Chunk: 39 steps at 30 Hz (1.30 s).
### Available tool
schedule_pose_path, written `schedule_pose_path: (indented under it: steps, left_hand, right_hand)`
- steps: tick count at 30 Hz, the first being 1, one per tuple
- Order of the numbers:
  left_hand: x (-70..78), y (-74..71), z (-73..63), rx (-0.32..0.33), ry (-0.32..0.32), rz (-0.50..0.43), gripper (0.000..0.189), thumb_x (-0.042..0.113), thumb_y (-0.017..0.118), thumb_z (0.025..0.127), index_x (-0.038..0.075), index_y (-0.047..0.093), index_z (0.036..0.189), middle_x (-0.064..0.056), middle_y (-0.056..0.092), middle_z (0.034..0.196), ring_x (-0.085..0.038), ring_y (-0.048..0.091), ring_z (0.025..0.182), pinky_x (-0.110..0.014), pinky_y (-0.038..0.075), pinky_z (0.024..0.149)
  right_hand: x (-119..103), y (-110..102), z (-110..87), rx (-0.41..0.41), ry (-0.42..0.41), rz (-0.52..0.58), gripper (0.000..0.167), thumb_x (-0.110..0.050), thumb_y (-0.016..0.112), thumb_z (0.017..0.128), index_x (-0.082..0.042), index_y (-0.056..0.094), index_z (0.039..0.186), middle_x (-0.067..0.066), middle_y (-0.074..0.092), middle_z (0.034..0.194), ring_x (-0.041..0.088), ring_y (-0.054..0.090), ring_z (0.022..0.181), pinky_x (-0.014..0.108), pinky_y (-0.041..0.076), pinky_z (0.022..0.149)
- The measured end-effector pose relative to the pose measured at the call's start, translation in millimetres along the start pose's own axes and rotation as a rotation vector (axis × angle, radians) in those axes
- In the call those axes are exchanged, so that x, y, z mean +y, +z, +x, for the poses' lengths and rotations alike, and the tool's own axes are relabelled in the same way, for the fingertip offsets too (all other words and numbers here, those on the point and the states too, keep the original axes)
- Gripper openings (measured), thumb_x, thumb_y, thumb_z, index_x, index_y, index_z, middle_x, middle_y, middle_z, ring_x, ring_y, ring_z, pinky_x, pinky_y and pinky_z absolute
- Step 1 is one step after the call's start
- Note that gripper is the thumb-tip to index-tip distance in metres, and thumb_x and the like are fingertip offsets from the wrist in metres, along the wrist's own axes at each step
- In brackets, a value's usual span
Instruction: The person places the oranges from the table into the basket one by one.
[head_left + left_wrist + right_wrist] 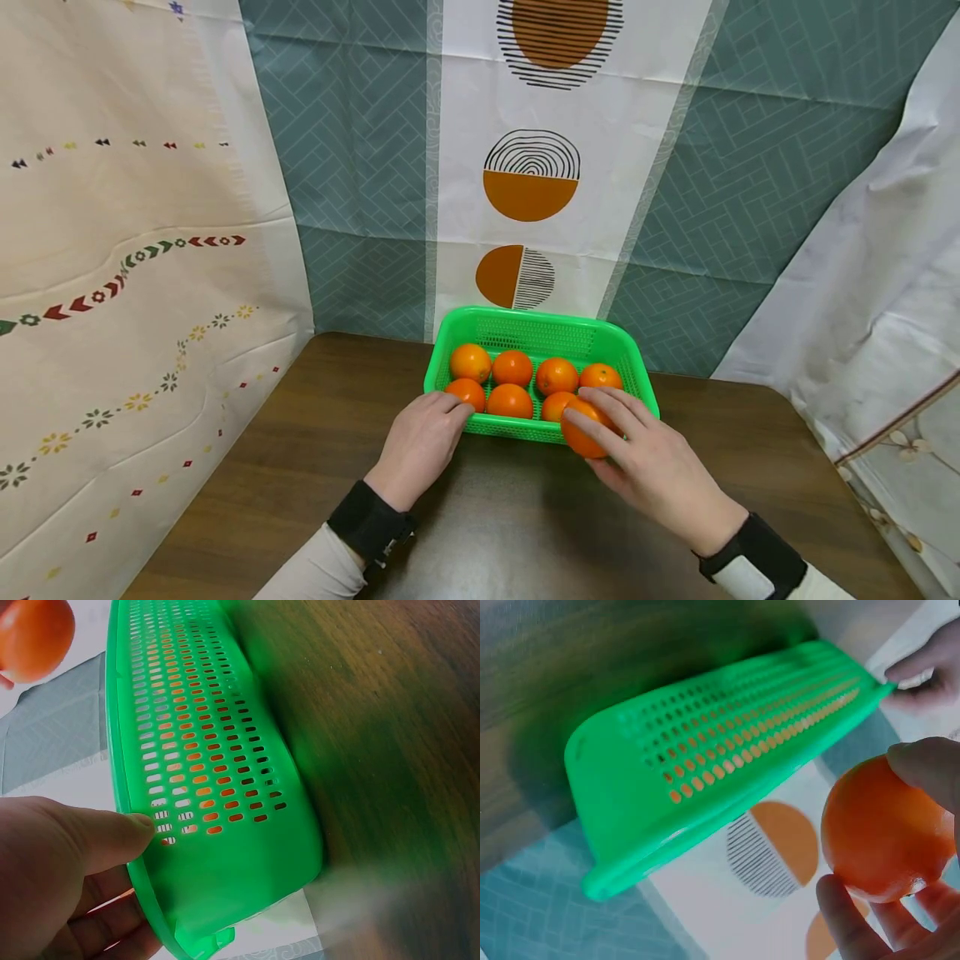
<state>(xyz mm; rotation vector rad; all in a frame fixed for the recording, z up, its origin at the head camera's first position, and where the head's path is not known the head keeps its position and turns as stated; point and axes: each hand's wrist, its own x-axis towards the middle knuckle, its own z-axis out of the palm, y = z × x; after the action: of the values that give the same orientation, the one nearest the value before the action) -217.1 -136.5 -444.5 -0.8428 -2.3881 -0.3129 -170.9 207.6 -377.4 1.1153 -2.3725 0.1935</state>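
Observation:
A green plastic basket (532, 332) with perforated walls stands at the back of the table, holding two rows of oranges (512, 367). My left hand (424, 442) grips its near left rim; in the left wrist view the thumb (124, 838) presses the outer wall while the other fingers go behind the rim. In my right hand (651, 462) is a single orange (889, 829), held between thumb and fingers above the front right rim. From the head view this orange partly covers another orange (557, 406) in the front row.
The dark wooden table (495, 517) spreads out in front of the basket and to both sides. Right behind it hangs a patterned cloth (360, 167). Pale cloths hang at the left (135, 275) and right (885, 275).

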Motion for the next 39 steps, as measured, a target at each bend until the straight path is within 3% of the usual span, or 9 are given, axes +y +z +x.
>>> schedule_pose_path:
  steps: [7,19,39]
  left_hand:
    - [0.1,-0.3,0.3,0.000,0.004,0.007,0.013,0.008,0.087,0.097,0.011,0.076,0.103,-0.002,0.073,0.099,-0.024,0.069,0.093,-0.035,0.060,0.086]
    - [-0.3,1.2,-0.9,0.009,0.006,0.003,0.013,0.007,0.087,0.097,0.011,0.076,0.103,-0.002,0.073,0.100,-0.024,0.069,0.094,-0.035,0.060,0.086]
    - [-0.7,0.8,-0.3,0.003,0.004,-0.002,0.012,0.009,0.087,0.097,0.011,0.076,0.103,-0.002,0.072,0.098,-0.024,0.068,0.092,-0.035,0.060,0.086]
  right_hand:
    - [26.3,-0.4,9.5,0.007,0.114,-0.007,0.083,-0.012,0.102,0.076,-0.013,0.063,0.149,0.015,0.058,0.148,0.036,0.059,0.130,0.046,0.068,0.077]
    - [53.2,5.1,21.8,-0.124,0.353,0.075,0.068,-0.020,0.092,0.091,-0.004,0.063,0.151,0.019,0.058,0.141,0.039,0.064,0.115,0.053,0.063,0.087]
    - [70.7,26.3,23.2,-0.237,0.446,0.100,0.057,-0.029,0.090,0.093,-0.011,0.070,0.143,0.017,0.064,0.133,0.034,0.067,0.102,0.052,0.062,0.077]
